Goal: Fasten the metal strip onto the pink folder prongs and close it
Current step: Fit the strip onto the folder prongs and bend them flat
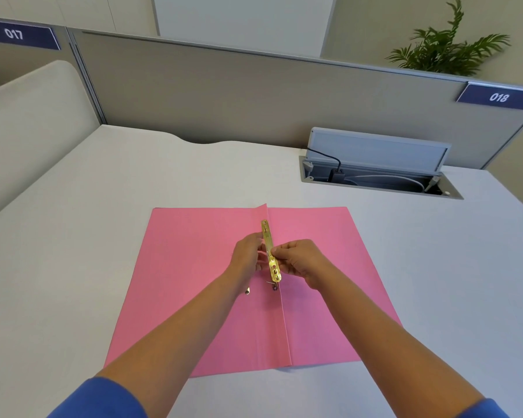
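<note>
A pink folder [194, 282] lies open and flat on the white desk, its spine fold running down the middle. A gold metal strip [271, 251] is held lengthwise just above the fold. My left hand [248, 257] pinches the strip from the left and my right hand [299, 260] pinches it from the right near its middle. Below the strip's near end a thin prong [271, 283] sticks up beside a small punched hole. Another small metal end [247, 292] shows under my left wrist.
An open grey cable box [381, 173] with plugs and cords is sunk in the desk at the back right. A beige partition [254, 95] runs along the back, a padded divider [27, 131] stands at the left, and a plant [444, 46] rises behind the partition.
</note>
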Demonstrator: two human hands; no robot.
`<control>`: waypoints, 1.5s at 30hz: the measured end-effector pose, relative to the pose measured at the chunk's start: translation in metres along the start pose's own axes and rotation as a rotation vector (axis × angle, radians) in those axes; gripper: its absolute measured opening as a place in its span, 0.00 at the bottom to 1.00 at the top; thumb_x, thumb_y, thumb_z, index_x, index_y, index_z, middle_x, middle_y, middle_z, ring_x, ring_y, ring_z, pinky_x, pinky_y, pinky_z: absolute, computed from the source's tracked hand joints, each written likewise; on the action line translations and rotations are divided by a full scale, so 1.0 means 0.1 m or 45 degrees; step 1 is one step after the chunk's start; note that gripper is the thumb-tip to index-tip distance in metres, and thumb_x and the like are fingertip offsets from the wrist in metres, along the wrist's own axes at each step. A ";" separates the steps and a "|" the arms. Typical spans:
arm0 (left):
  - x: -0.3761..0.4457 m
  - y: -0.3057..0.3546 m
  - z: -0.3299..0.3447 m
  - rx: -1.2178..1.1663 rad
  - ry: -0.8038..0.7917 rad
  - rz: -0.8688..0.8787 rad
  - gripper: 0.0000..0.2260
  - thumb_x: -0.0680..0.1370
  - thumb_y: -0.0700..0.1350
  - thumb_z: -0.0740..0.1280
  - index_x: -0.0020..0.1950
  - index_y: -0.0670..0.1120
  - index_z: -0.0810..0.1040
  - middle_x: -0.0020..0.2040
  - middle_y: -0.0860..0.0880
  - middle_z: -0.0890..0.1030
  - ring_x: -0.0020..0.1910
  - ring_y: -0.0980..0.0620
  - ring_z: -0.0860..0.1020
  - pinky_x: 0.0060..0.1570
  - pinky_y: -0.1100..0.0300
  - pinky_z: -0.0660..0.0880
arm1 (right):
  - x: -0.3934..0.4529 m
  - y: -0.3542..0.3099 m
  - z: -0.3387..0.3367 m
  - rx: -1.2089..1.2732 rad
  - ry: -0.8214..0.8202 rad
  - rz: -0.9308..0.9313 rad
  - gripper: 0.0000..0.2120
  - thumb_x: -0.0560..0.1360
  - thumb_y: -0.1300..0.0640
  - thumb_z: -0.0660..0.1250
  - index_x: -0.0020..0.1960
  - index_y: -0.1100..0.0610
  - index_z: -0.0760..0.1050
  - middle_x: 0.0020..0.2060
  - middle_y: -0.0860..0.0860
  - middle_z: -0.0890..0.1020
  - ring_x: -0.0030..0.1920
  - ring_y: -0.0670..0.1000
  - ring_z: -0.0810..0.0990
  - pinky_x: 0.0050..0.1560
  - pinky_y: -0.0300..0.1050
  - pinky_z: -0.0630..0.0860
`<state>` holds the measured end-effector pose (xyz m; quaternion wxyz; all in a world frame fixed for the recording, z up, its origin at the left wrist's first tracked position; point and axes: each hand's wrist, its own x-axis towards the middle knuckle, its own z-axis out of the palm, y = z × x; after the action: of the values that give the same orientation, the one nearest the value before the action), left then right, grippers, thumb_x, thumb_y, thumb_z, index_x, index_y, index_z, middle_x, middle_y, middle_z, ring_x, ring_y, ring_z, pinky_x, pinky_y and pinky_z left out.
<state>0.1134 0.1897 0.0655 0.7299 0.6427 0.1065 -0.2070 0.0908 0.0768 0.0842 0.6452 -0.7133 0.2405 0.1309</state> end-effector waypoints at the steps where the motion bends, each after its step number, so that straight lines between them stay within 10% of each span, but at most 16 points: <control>1: -0.01 0.01 0.00 -0.025 -0.015 -0.020 0.10 0.78 0.40 0.55 0.44 0.45 0.75 0.35 0.45 0.74 0.32 0.48 0.72 0.35 0.58 0.72 | 0.00 0.00 0.00 0.006 -0.002 0.001 0.08 0.74 0.64 0.67 0.36 0.61 0.77 0.30 0.55 0.78 0.18 0.40 0.74 0.23 0.31 0.75; 14: 0.12 0.00 -0.05 -0.265 0.023 -0.147 0.08 0.75 0.30 0.61 0.49 0.39 0.76 0.29 0.47 0.83 0.22 0.55 0.79 0.25 0.64 0.76 | -0.04 0.04 0.03 0.012 -0.049 -0.055 0.09 0.75 0.62 0.67 0.36 0.61 0.76 0.32 0.55 0.79 0.28 0.46 0.75 0.31 0.33 0.78; 27: 0.14 0.03 -0.12 -0.274 -0.028 -0.170 0.07 0.76 0.31 0.61 0.43 0.40 0.76 0.25 0.49 0.83 0.20 0.57 0.77 0.22 0.68 0.73 | -0.19 0.50 -0.16 -0.488 -0.399 -0.341 0.20 0.72 0.72 0.61 0.61 0.58 0.77 0.52 0.48 0.81 0.51 0.44 0.79 0.51 0.26 0.74; 36: 0.12 0.05 -0.11 -0.234 -0.069 -0.210 0.06 0.76 0.32 0.61 0.43 0.40 0.77 0.26 0.50 0.83 0.23 0.57 0.77 0.24 0.66 0.74 | -0.08 0.67 -0.04 -0.462 -0.150 -0.486 0.10 0.77 0.63 0.64 0.53 0.61 0.83 0.43 0.48 0.83 0.40 0.34 0.78 0.45 0.18 0.69; 45: 0.07 0.04 -0.09 -0.215 -0.094 -0.199 0.08 0.76 0.32 0.61 0.43 0.41 0.77 0.28 0.51 0.84 0.24 0.55 0.77 0.20 0.66 0.73 | -0.03 0.67 0.07 -0.571 -0.064 -0.497 0.11 0.76 0.61 0.63 0.50 0.55 0.84 0.34 0.43 0.82 0.39 0.46 0.78 0.51 0.44 0.76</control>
<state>0.1227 0.1976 0.0647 0.7665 0.5607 0.1462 -0.2771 0.0548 0.0808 0.0279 0.4902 -0.8673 0.0478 0.0720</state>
